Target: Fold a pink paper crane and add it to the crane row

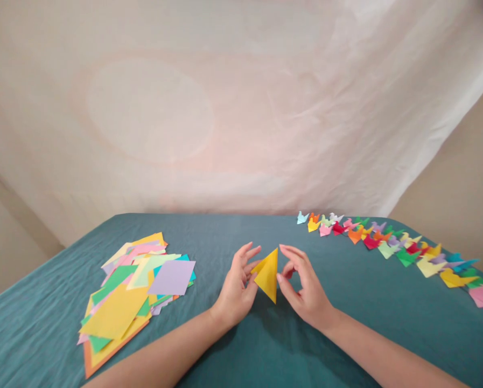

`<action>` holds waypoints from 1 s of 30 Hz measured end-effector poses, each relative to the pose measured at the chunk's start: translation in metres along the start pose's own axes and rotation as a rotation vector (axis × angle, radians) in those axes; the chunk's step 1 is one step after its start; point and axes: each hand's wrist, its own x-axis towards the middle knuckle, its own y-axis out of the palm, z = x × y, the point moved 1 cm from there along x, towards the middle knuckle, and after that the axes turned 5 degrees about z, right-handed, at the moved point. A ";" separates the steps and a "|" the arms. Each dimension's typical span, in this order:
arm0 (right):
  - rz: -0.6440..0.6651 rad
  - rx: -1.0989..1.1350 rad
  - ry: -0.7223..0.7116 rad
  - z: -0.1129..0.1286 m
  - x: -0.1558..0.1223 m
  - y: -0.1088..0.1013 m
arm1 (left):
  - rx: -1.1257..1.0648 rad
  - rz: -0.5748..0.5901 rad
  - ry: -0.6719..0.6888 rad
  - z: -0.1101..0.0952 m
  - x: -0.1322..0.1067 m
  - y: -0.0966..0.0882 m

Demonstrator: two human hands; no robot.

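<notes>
A yellow origami paper (269,276), folded into a triangle, is held just above the cloth between my two hands. My left hand (240,283) pinches its left corner between thumb and fingers. Close by the paper's right edge, my right hand (300,283) has its thumb and fingers curved apart, with a gap between them. I cannot make out whether a fingertip of the right hand touches the paper.
On the left lies a loose pile of coloured paper squares (120,307), with a lilac square (172,277) on top. Several folded paper birds (386,249) stand in rows along the right. A teal cloth (209,237) covers the table, and a pale sheet (241,108) hangs behind it.
</notes>
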 end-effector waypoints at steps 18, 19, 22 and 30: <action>0.217 0.839 0.551 -0.025 0.007 0.010 | -0.131 0.001 -0.119 -0.005 0.001 0.000; 0.203 0.876 0.566 -0.026 0.007 0.010 | -0.104 0.007 -0.124 -0.005 0.000 0.000; 0.179 0.981 0.602 -0.027 0.007 0.010 | 0.019 0.057 -0.150 -0.005 -0.001 0.000; 0.089 1.157 0.655 -0.029 0.010 0.008 | 0.360 0.158 -0.322 0.001 -0.002 0.006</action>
